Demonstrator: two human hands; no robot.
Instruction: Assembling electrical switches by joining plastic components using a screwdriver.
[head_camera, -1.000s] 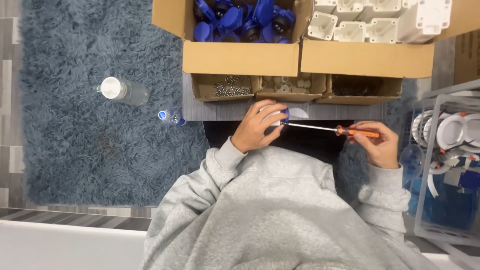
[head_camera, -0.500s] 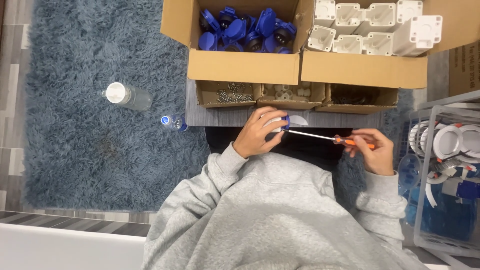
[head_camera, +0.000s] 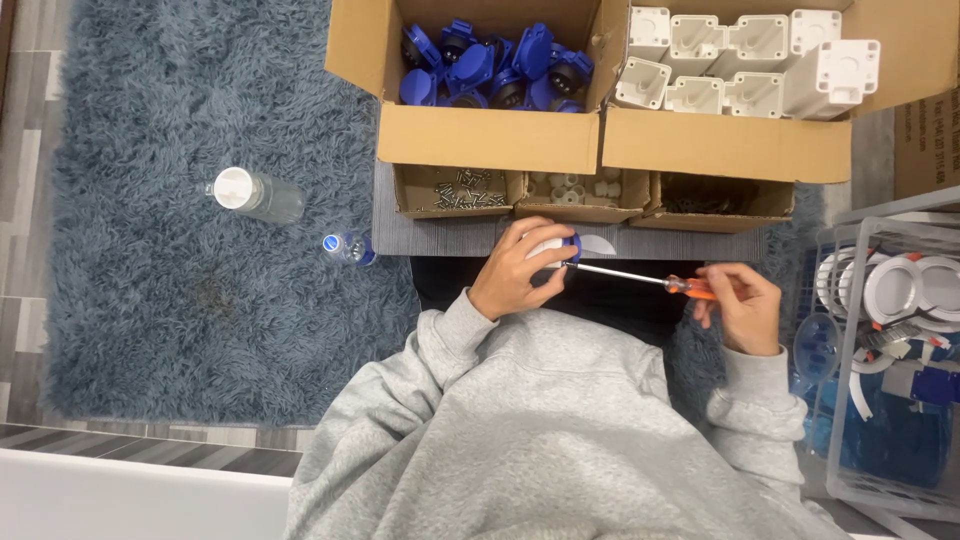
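Since a moment before, little had shifted: the left hand (head_camera: 515, 272) still wrapped its fingers around the white-and-blue socket part (head_camera: 556, 250) above the lap, while the right hand (head_camera: 745, 305) pinched the orange-handled screwdriver (head_camera: 640, 280), tip pressed into it.

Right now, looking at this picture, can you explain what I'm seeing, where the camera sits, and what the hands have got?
No machine here: a camera worn on a person's head looks down at their own two hands. The left hand has a grip on a white and blue part. The right hand holds an orange-handled screwdriver, tip at that part. Ahead stand a box of blue parts, a box of white housings and small trays, one holding screws. Two bottles stand on the shaggy blue rug.
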